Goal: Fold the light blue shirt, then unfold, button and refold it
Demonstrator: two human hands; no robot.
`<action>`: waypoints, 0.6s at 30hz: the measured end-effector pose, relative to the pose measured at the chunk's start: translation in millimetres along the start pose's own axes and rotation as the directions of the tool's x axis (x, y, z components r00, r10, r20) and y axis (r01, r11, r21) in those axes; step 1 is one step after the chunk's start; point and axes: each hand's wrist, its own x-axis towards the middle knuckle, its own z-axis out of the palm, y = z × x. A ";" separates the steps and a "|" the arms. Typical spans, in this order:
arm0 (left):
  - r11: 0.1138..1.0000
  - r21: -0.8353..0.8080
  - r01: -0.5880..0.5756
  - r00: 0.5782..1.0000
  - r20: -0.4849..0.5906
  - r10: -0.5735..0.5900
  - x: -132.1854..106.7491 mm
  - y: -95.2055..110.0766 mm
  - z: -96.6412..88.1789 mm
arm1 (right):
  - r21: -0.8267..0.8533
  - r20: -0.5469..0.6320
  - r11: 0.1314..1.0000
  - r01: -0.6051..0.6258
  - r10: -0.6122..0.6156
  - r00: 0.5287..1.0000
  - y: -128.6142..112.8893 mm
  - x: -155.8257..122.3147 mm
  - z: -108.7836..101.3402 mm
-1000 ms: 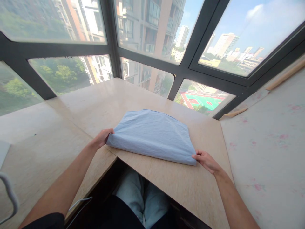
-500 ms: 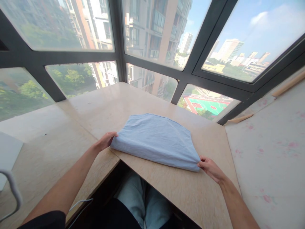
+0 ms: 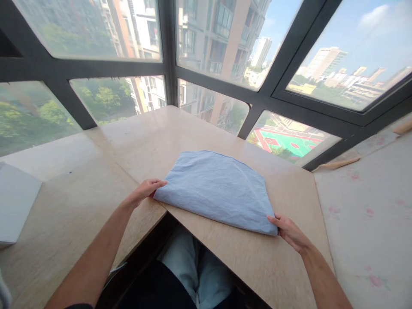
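A folded light blue cloth (image 3: pixel 219 189) lies flat on the wooden desk (image 3: pixel 135 146) in front of me. My left hand (image 3: pixel 145 190) pinches its near left corner, thumb on top of the fabric. At the near right corner, my right hand (image 3: pixel 289 231) grips the cloth's edge, fingers curled against it. Both forearms reach in from the bottom of the view.
A white flat object (image 3: pixel 16 201) lies at the desk's left edge. To the right is a pale surface with a pink flower print (image 3: pixel 370 206). Dark-framed windows (image 3: pixel 257 103) wrap around behind the desk. Below the desk edge, light blue fabric (image 3: pixel 193 270) shows in the gap.
The view has shifted, so the cloth sits slightly further right. Both hands remain at the cloth's near corners. The cloth lies flatter at its near edge.
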 end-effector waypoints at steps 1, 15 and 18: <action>0.996 0.073 -0.043 0.999 -0.011 0.044 -1.4 -1.2 2.5 | -0.022 -0.002 1.000 -0.011 0.011 1.000 2.8 0.7 0.3; 0.957 0.281 -0.074 0.990 -0.092 0.103 2.8 -10.9 -5.2 | -0.319 -0.154 0.947 -0.040 -0.010 0.988 9.1 -9.0 0.0; 0.939 0.327 -0.105 0.963 -0.201 0.178 2.6 -14.9 -3.8 | -0.381 -0.197 0.924 -0.025 -0.055 0.979 7.5 -13.2 3.0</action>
